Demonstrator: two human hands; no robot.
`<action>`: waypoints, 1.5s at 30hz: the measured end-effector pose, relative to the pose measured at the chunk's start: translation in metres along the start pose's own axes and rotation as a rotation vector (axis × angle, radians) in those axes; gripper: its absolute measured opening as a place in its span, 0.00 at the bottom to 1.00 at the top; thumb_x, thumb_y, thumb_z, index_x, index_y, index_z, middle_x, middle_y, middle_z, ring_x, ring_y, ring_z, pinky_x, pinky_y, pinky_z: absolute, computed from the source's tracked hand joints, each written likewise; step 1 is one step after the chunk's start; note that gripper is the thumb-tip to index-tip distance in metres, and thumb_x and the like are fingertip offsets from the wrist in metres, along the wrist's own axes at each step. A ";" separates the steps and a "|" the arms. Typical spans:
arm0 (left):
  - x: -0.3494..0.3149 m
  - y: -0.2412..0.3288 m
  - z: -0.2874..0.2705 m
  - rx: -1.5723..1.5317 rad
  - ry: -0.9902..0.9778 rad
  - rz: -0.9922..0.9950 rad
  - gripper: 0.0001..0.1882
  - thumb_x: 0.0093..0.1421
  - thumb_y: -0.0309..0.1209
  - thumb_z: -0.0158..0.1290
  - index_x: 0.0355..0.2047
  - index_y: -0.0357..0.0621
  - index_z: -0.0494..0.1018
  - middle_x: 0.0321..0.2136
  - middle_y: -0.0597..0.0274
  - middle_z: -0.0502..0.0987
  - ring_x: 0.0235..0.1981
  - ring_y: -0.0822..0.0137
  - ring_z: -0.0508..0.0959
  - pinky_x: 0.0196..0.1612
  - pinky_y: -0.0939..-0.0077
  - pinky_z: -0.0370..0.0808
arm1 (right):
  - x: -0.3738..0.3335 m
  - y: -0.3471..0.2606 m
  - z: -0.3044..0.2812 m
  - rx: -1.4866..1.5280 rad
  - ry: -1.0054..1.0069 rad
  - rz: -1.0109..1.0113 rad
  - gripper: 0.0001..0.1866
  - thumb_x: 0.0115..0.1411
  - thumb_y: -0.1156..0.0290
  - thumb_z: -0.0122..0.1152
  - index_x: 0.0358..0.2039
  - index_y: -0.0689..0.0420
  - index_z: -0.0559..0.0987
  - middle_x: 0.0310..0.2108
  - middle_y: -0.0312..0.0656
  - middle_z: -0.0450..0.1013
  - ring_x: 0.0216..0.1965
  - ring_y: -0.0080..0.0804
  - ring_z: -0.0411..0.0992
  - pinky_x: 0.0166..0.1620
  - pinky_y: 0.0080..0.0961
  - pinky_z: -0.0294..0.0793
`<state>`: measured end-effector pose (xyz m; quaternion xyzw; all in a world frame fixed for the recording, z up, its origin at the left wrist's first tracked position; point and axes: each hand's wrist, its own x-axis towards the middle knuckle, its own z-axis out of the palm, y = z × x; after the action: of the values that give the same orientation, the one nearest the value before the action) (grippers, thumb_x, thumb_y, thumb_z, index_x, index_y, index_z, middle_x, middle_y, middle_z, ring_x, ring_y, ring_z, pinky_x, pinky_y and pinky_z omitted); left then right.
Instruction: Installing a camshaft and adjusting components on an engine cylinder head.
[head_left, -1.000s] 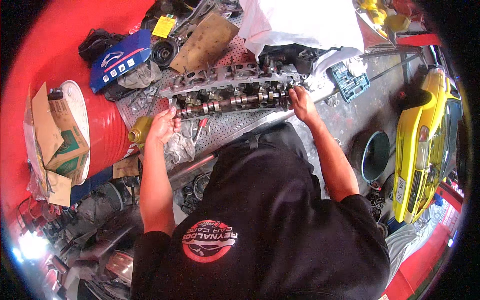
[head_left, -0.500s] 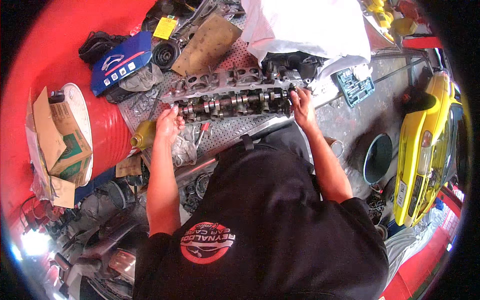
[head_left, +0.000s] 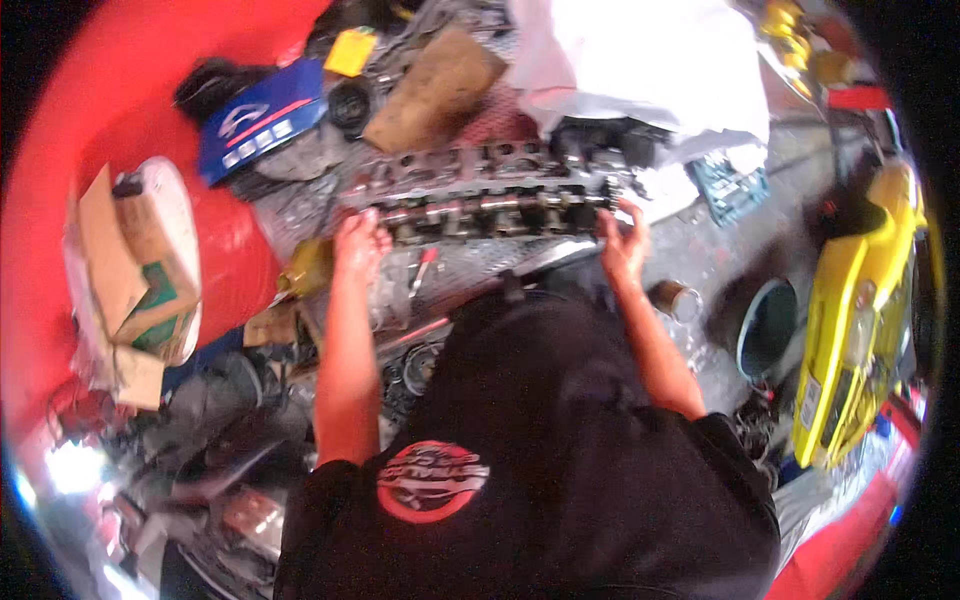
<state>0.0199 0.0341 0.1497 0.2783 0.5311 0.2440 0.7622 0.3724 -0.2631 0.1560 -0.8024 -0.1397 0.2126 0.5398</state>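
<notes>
Closest to me on the bench (head_left: 470, 256), short of my reach, lie a crumpled pale rag (head_left: 388, 300) and a red-handled tool (head_left: 427, 258). Then come my hands: the left hand (head_left: 362, 243) has its fingers bent in at one end of the long metal engine part (head_left: 430, 181), and the right hand (head_left: 623, 240) is half open, thumb and fingers apart, at the other end. Blur keeps me from telling how firmly either has hold, or whether any fingertips go underneath. I'd judge the part heavy and fully stiff, with no give anywhere, and probably slick with oil. Its solid ends look the best place to grip, low down and with both hands, since the shiny shaft (head_left: 500, 207) along the near side could be slippery, and I'd guess its smooth faces would scratch easily. The part lies crosswise in front of me, spanning the space between my two hands, its body reaching away just beyond my fingers. Farther off are a stained brown board (head_left: 435, 90) and, right of that, a big white cloth (head_left: 640, 70).
</notes>
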 end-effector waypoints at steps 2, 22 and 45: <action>-0.001 -0.002 -0.001 0.014 0.029 -0.019 0.08 0.71 0.37 0.57 0.36 0.50 0.73 0.20 0.66 0.73 0.22 0.67 0.74 0.25 0.69 0.72 | -0.001 -0.005 0.001 0.036 -0.003 -0.106 0.13 0.66 0.74 0.66 0.49 0.57 0.76 0.37 0.34 0.72 0.30 0.19 0.69 0.34 0.20 0.72; -0.002 -0.021 0.016 0.042 0.152 0.146 0.08 0.70 0.30 0.57 0.45 0.43 0.71 0.26 0.62 0.76 0.23 0.66 0.77 0.23 0.72 0.72 | 0.000 0.007 0.013 0.069 0.076 -0.139 0.13 0.70 0.71 0.63 0.52 0.60 0.74 0.33 0.38 0.73 0.29 0.22 0.72 0.31 0.21 0.72; 0.021 -0.046 0.001 0.171 0.260 0.505 0.10 0.66 0.19 0.56 0.43 0.43 0.67 0.27 0.61 0.77 0.22 0.68 0.80 0.21 0.75 0.73 | 0.007 0.002 0.004 -0.363 0.147 -0.312 0.14 0.68 0.64 0.67 0.46 0.57 0.75 0.28 0.38 0.73 0.25 0.23 0.71 0.30 0.25 0.71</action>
<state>0.0309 0.0144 0.1046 0.4313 0.5569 0.4137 0.5768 0.3765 -0.2568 0.1516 -0.8684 -0.2579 0.0392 0.4217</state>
